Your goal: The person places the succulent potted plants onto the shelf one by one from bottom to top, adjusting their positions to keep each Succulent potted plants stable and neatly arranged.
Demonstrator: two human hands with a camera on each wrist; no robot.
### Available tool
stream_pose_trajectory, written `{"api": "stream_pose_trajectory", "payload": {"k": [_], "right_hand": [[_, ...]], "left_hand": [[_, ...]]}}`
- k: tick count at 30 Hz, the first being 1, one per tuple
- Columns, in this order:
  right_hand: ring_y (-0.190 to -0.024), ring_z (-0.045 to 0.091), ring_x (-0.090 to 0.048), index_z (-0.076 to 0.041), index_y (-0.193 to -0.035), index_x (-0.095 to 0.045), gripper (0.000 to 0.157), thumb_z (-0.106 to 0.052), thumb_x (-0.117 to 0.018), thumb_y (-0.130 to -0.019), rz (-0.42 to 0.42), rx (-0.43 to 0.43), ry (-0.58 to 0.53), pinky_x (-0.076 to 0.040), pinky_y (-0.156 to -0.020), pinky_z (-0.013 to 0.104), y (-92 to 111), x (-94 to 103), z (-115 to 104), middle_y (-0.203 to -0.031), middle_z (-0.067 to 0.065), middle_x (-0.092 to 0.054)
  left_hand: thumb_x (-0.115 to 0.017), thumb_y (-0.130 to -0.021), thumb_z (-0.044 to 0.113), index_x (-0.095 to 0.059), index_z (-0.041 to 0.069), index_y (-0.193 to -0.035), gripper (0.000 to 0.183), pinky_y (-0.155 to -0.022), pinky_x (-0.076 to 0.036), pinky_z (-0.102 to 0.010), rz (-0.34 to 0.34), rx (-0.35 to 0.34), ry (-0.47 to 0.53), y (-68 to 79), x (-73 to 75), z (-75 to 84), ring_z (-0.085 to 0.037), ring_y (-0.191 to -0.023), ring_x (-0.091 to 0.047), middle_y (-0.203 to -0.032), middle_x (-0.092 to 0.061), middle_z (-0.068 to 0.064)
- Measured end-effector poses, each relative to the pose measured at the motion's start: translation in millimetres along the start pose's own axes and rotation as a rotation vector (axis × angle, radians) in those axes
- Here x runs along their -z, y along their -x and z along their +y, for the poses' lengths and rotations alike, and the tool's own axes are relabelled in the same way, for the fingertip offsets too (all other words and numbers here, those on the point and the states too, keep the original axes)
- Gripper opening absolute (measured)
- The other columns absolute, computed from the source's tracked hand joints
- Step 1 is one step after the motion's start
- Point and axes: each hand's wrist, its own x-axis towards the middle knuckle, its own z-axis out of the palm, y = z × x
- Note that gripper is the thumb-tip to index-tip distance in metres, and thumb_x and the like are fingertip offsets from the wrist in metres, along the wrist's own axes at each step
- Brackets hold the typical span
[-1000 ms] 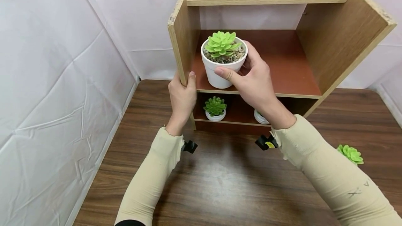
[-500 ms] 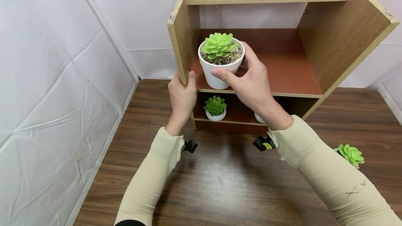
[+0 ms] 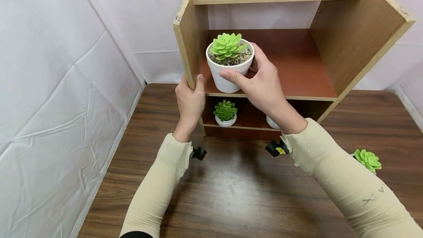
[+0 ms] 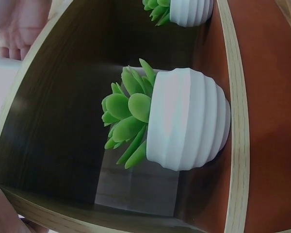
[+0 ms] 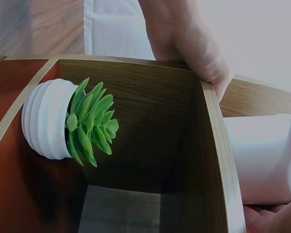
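A white pot (image 3: 218, 75) with a light green succulent (image 3: 227, 46) and pebbles stands upright at the front left of the middle shelf (image 3: 299, 72). My right hand (image 3: 264, 87) grips its right side, thumb across the front. The right wrist view shows the pot's smooth wall (image 5: 262, 158) close to the board edge; whether its base bears on the shelf I cannot tell. My left hand (image 3: 190, 100) grips the front edge of the left side panel (image 3: 185, 50), as the right wrist view also shows, with the hand (image 5: 186, 41) over the wood.
Below, a ribbed white pot (image 4: 189, 119) with a green succulent (image 3: 225, 110) stands at the left; a second white pot (image 3: 273, 121) is partly hidden by my right wrist. Another light green succulent (image 3: 367, 160) is on the brown table (image 3: 231, 194) at right. White sheeting (image 3: 66, 94) hangs at left.
My right hand has shifted the pot slightly left, closer to the left side panel. The left hand keeps its hold on the panel.
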Motion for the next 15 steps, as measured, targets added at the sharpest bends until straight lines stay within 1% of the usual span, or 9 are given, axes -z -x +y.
{"api": "stream_pose_trajectory", "payload": {"k": [7, 11, 15], "right_hand": [[-0.108, 0.009, -0.058, -0.013, -0.140, -0.049, 0.073, -0.021, -0.086, -0.078, -0.009, -0.028, 0.008, -0.046, -0.092, 0.029, -3.0, -3.8, -3.6, -0.124, -0.001, -0.061], [-0.107, 0.008, -0.058, -0.015, -0.142, -0.048, 0.076, -0.023, -0.087, -0.077, -0.007, -0.046, 0.023, -0.046, -0.091, 0.029, -3.3, -6.7, -1.2, -0.125, -0.002, -0.060], [-0.107, 0.008, -0.058, -0.017, -0.142, -0.048, 0.078, -0.026, -0.088, -0.075, -0.004, -0.057, 0.025, -0.046, -0.091, 0.029, -2.9, -9.2, 0.3, -0.125, -0.004, -0.060]], "left_hand": [[-0.060, -0.093, 0.011, -0.051, 0.005, -0.075, 0.021, -0.051, -0.032, -0.029, 0.007, -0.005, 0.004, -4.6, 4.1, -0.5, -0.017, -0.051, -0.039, -0.056, -0.040, -0.005], [-0.060, -0.093, 0.012, -0.054, 0.003, -0.079, 0.017, -0.051, -0.033, -0.030, 0.003, 0.002, 0.000, -5.3, 6.6, -2.7, -0.017, -0.052, -0.040, -0.058, -0.042, -0.005], [-0.060, -0.093, 0.013, -0.055, 0.003, -0.080, 0.018, -0.051, -0.033, -0.030, 0.001, 0.004, -0.011, -5.6, 9.4, -3.8, -0.017, -0.052, -0.041, -0.059, -0.043, -0.005]]}}
